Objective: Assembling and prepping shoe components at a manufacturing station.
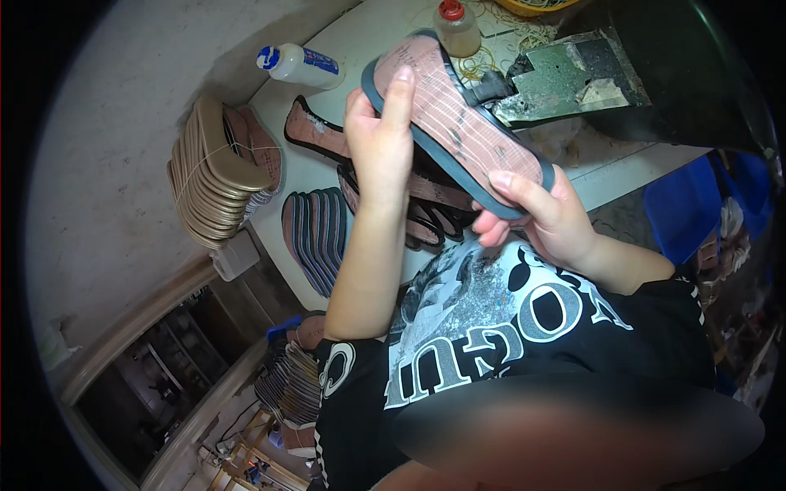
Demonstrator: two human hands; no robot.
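Note:
Both my hands hold a shoe insole (454,114) tilted above the table, its pinkish-brown lined face up and a dark blue-grey rim around it. My left hand (385,135) is closed on its upper left end, thumb on the face. At the lower right end, my right hand (553,213) grips the edge with the thumb on top and the fingers beneath. Under my hands lie several loose dark-rimmed insoles (315,129), partly hidden by my left arm. Left of that arm is a row of dark-rimmed insoles (315,233) stacked on edge.
A tied bundle of gold insoles (213,180) stands by the wall. A white bottle (303,65) and a red-capped bottle (458,33) are on the table (356,41). To the right are a worn green plate (573,78) and a blue plastic container (684,204). More insoles (291,380) are stacked lower left.

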